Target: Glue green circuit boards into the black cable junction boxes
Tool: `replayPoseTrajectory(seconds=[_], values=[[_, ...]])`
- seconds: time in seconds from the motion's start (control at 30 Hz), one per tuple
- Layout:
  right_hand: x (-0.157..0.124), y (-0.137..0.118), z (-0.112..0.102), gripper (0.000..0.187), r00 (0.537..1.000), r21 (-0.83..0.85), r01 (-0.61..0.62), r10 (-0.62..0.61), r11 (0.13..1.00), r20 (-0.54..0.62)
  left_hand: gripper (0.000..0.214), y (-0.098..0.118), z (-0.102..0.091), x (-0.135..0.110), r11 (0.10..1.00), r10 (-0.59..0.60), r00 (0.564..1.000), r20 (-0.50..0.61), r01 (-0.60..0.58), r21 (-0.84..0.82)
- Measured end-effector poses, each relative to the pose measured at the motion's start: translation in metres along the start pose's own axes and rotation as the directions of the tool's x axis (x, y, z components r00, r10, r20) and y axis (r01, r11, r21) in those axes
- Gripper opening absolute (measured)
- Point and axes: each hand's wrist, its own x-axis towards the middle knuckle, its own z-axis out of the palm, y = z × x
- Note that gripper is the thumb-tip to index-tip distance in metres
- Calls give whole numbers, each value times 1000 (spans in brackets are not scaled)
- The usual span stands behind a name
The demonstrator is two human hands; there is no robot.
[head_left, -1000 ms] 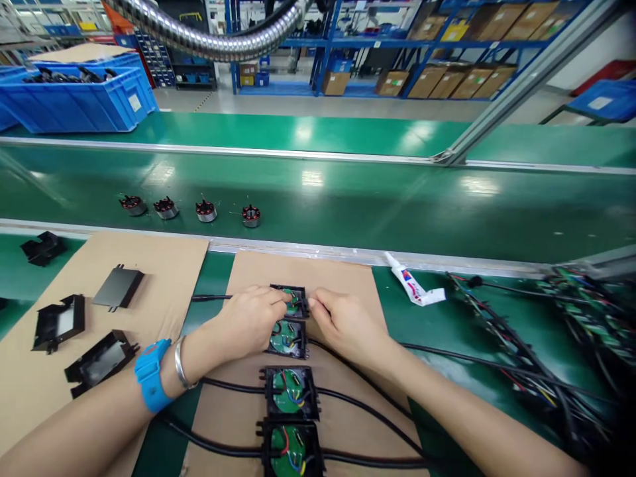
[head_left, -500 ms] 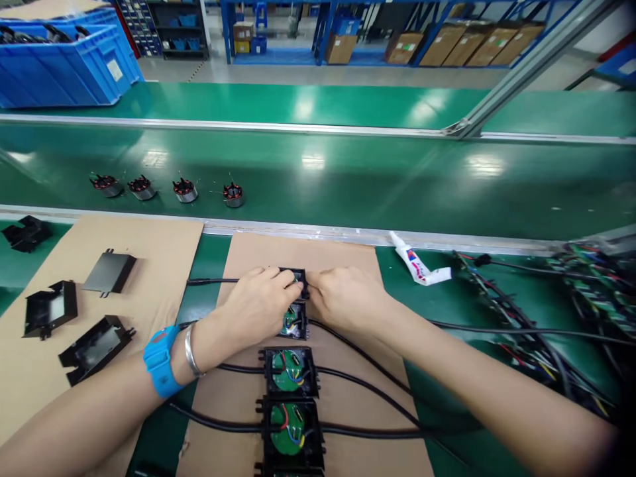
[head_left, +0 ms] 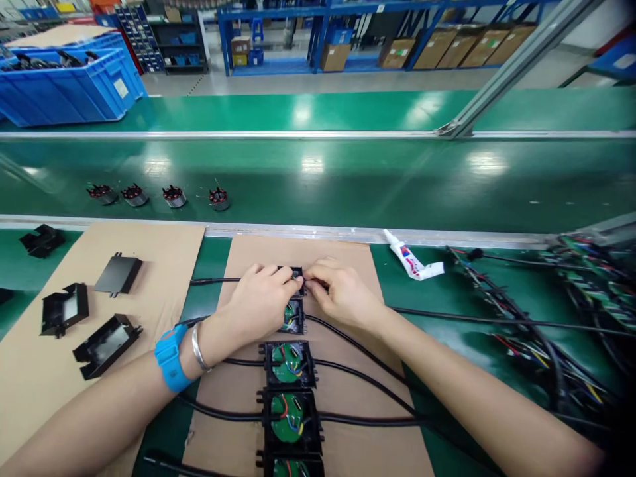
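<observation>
Enclosure (head_left: 297, 272): small black open-topped case, the farthest of a column of such cases, lying on the middle cardboard sheet (head_left: 368, 397) and largely covered by fingers.
Left hand (head_left: 265, 298): laid palm down over the left part of this case, fingers bent, fingertips at its interior; whether they grip anything inside cannot be told.
Right hand (head_left: 345, 291): at the case's right edge, thumb and forefinger brought nearly together; what, if anything, is pinched between them is hidden.
Left wrist: blue wristband (head_left: 171, 358) and silver bangle (head_left: 199, 346).
Second case (head_left: 294, 317): just nearer the wearer, partly behind the left hand.
Third case (head_left: 287, 364) and fourth case (head_left: 293, 421): green round circuit boards inside, with red, blue and yellow wires; black cables (head_left: 358, 419) leave both sides.
Fifth case (head_left: 293, 467): cut off by the bottom edge of the view.
Left cardboard sheet (head_left: 163, 265): two open black housings (head_left: 106, 346) and one closed-face dark box (head_left: 118, 275).
White squeeze tube (head_left: 410, 258): on the green bench (head_left: 417, 291), right of the middle sheet.
Wired circuit boards (head_left: 527, 324): tangled heap at far right.
Motor stators (head_left: 173, 196): four in a row beyond the metal rail (head_left: 318, 232).
Blue crate (head_left: 74, 83): far left, dark parts inside.
Blue shelving (head_left: 318, 40): background, with cardboard boxes (head_left: 437, 48).
</observation>
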Motion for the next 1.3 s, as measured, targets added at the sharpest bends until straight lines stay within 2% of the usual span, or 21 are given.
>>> replayPoseTrajectory(seconds=[0.13, 0.23, 0.3, 0.4, 0.5, 0.57, 0.7, 0.83, 0.93, 1.0, 1.07, 1.2, 1.3], values=[[-3, 8, 4, 22, 998, -34, 66, -66, 997, -11, 41, 6, -2, 1, 997, -39, 999, -19, 38, -66], [-5, 6, -2, 22, 996, -108, 86, -87, 990, -2, 48, -2, -10, -4, 995, -25, 999, -35, 22, -101], [-5, -5, -8, 25, 997, -183, 74, -77, 980, -5, 47, -15, -18, -11, 990, -54, 996, -74, 44, -130], [-1, -35, -9, 31, 999, -295, 46, -50, 954, -7, 34, -40, -25, -20, 974, -175, 975, -136, 152, -166], [7, -69, 4, 33, 998, -371, 40, -21, 928, 55, 17, -56, -21, -25, 961, -207, 972, -108, 182, -206], [12, -85, 15, 37, 995, -407, 29, 11, 913, 96, 15, -59, -14, -24, 956, -208, 974, -85, 184, -228], [18, -95, 27, 44, 988, -442, 30, 42, 896, 152, 17, -55, -4, -20, 949, -237, 968, -87, 211, -235], [23, -88, 22, 43, 983, -445, 35, 50, 895, 179, 18, -52, -6, -20, 959, -223, 970, -99, 200, -199], [12, -91, 10, 46, 982, -439, 39, 47, 898, 183, 19, -40, -15, -37, 972, -200, 971, -135, 178, -154], [-13, -103, 3, 48, 985, -432, 37, 40, 901, 168, 28, -22, -19, -64, 977, -189, 967, -170, 168, -134], [-49, -122, 2, 48, 988, -402, 36, 28, 915, 152, 31, 2, -20, -100, 980, -164, 970, -179, 139, -145], [-113, -160, 18, 46, 983, -291, 49, 6, 956, 186, 33, 49, -10, -163, 960, -59, 995, -80, 35, -278], [-127, -174, 34, 49, 978, -274, 19, 39, 962, 205, 37, 64, -3, -178, 948, -59, 998, 6, 58, -314]])
